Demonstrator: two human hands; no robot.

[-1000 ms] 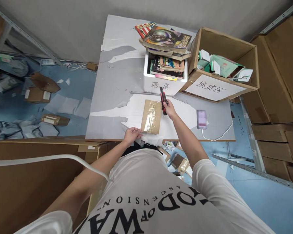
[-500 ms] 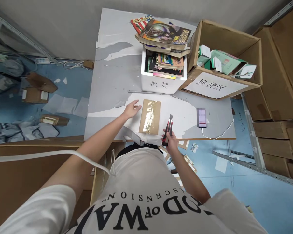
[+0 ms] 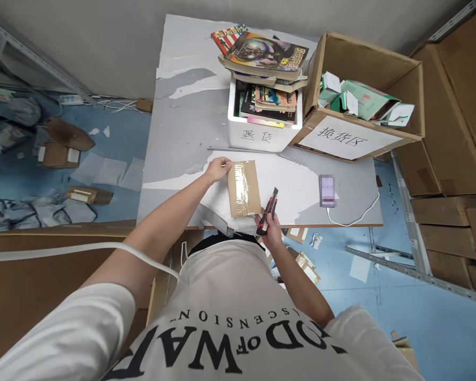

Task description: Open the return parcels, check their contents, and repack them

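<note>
A flat brown cardboard package (image 3: 252, 185) with shiny clear tape down its middle lies slightly turned at the table's front. My left hand (image 3: 218, 169) pinches its upper left corner between thumb and fingers. In my right hand (image 3: 273, 233) is a red and black utility knife (image 3: 267, 211), its tip pointing up and away from me. Fingers of that same hand reach the package's lower right corner; whether they grip it I cannot tell.
Behind the package stands a white bin (image 3: 262, 136) heaped with books (image 3: 265, 55). To its right, a large open carton (image 3: 414, 95) holds green and white boxes (image 3: 368, 99). A phone (image 3: 327, 190) with a white charging cable (image 3: 355, 224) lies on the table (image 3: 190, 121).
My left hand has moved right onto the package's corner and closed on it. The package has turned a little. My right hand, with the knife, has shifted left to its lower corner.
</note>
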